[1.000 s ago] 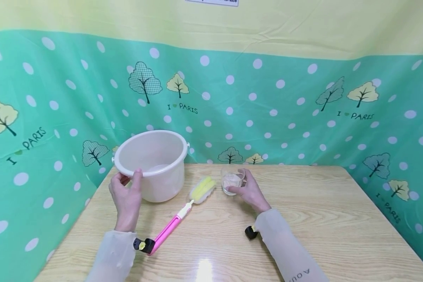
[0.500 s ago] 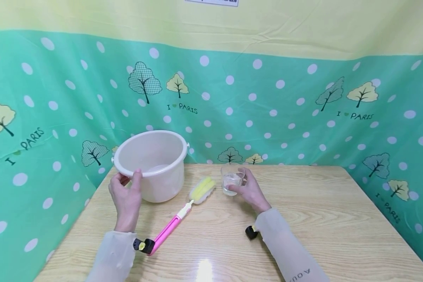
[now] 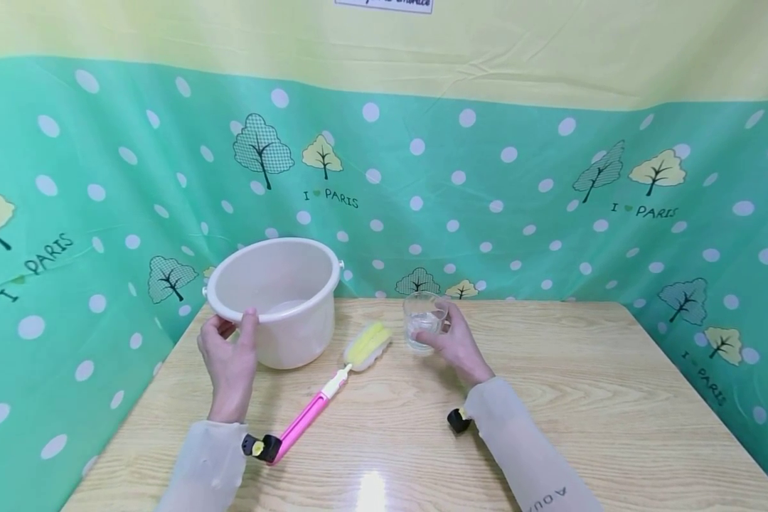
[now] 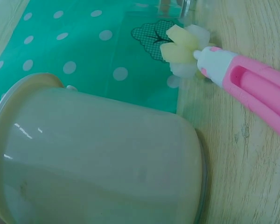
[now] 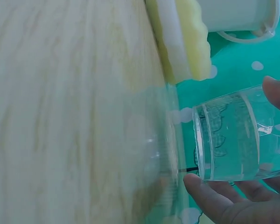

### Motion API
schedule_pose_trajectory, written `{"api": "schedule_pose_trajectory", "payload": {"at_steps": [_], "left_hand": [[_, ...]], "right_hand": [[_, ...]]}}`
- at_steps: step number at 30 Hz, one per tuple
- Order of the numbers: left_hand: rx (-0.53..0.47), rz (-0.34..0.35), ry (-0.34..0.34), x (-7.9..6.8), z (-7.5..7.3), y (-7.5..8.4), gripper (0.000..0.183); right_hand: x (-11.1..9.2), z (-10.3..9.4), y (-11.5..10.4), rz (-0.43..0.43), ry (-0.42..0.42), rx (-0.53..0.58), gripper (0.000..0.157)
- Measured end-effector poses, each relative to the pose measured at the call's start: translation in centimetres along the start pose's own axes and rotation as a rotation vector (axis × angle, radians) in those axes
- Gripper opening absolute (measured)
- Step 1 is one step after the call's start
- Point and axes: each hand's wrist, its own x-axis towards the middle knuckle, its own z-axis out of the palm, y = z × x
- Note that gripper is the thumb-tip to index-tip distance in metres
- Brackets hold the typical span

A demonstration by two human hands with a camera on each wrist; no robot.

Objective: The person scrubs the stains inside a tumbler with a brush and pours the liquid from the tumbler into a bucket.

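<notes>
My left hand (image 3: 229, 366) holds the near rim of a white plastic bucket (image 3: 297, 338), with the thumb over the rim. The bucket stands upright at the back left; its pale side (image 4: 102, 149) fills much of the left wrist view. My right hand (image 3: 459, 350) grips a clear drinking glass (image 3: 422, 323) partly filled with clear liquid. In the right wrist view the fingers (image 5: 210, 198) lie along one side of the glass (image 5: 228, 135), a thumb on the other, its base just off the tabletop. A sponge bottle brush (image 3: 366, 346) lies between the hands.
The brush's pink handle (image 3: 304, 423) runs toward my left wrist, its end partly behind a black wrist camera (image 3: 269, 446). A wooden table (image 3: 582, 398) extends to the right. Behind it hangs a green and yellow curtain (image 3: 518, 213) with tree prints.
My right hand has raised the glass slightly and shifted it a little to the right. The left hand and the bucket have stayed in place.
</notes>
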Motion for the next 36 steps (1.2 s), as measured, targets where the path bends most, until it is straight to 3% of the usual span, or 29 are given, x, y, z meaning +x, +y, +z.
{"api": "schedule_pose_trajectory", "payload": {"at_steps": [14, 23, 36], "left_hand": [[0.009, 0.005, -0.001, -0.1, 0.0, 0.0, 0.066], [0.005, 0.007, 0.007, -0.1, 0.0, -0.1, 0.065], [0.002, 0.007, 0.008, -0.1, 0.0, -0.1, 0.065]], "right_hand": [[0.1, -0.1, -0.7, -0.046, 0.022, -0.069, 0.089], [0.2, -0.1, -1.3, -0.08, 0.008, -0.053, 0.077], [0.3, 0.4, -2.6, -0.107, -0.014, -0.048, 0.084]]}}
